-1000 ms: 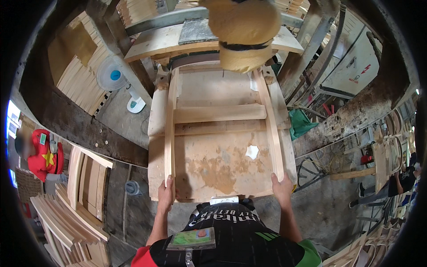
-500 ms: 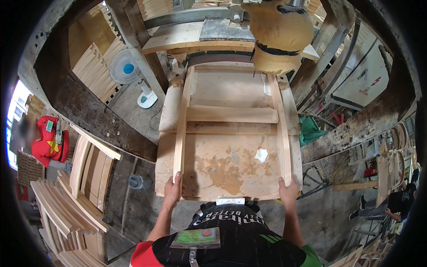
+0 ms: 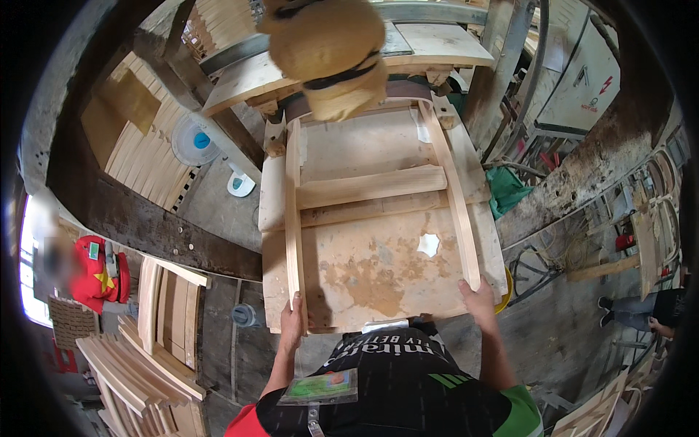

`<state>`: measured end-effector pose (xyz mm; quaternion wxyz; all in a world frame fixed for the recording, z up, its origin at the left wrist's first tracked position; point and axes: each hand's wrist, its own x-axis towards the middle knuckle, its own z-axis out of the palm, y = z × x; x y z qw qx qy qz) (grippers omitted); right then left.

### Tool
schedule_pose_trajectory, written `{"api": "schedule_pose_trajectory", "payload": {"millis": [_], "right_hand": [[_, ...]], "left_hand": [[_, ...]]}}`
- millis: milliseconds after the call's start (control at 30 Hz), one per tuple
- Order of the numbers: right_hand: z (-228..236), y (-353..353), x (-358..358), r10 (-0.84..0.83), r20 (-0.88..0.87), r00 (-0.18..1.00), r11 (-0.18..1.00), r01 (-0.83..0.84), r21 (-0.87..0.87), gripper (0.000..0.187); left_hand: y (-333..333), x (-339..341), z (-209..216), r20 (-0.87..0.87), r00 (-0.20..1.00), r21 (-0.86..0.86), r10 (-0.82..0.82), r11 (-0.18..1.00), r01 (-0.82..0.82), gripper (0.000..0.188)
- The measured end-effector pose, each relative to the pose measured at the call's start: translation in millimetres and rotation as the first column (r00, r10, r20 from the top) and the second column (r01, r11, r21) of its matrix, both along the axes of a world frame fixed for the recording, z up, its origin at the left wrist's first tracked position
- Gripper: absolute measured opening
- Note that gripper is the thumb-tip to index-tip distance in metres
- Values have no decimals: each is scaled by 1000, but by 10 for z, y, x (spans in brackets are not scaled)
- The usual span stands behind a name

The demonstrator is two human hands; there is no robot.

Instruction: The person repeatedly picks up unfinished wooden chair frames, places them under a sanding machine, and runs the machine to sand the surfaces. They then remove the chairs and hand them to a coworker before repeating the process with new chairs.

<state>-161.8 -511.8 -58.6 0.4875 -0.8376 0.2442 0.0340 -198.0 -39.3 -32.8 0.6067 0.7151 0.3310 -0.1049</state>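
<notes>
Workshop, seen from above: we hold a pale wooden frame point(image 3: 371, 197) flat on the stained desk point(image 3: 378, 273), w/ its far end up against the sanding machine point(image 3: 328, 51) at the top of the view. Our left hand point(image 3: 293, 324) is closed around the near end of the left rail, and our right hand point(image 3: 480, 295) is wrapped on the near end of the right rail. Two cross slats join the rails approx. mid-length. We judge the frame stiff and fairly light, since it's bare thin timber, but the joints may rack if twisted, so gripping both rails at once looks the safest hold. Raw wood, prob. not slippery; splinters are a risk. More curved slats point(image 3: 145, 364) are stacked on the floor at left, near a small fan point(image 3: 195, 140).
</notes>
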Motion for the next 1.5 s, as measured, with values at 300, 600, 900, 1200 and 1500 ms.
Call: {"api": "schedule_pose_trajectory", "payload": {"millis": [300,600,900,1200,1500], "right_hand": [[195,-295,86,97,-149,984,582,65,810,35],[113,-294,115,108,-144,984,413,88,906,37],[342,-199,130,29,-199,980,558,149,816,43],[352,-198,77,6,-197,980,595,155,789,39],[216,-238,106,68,-232,970,528,162,834,51]], "left_hand": [[142,47,76,-30,999,-286,-45,958,34,72],[185,140,22,-184,982,-622,44,768,-151,82],[164,218,63,-281,959,-445,35,881,-163,54],[221,211,36,-317,949,-455,5,877,-156,54],[223,161,-61,-218,976,-517,-3,848,-113,54]]}}
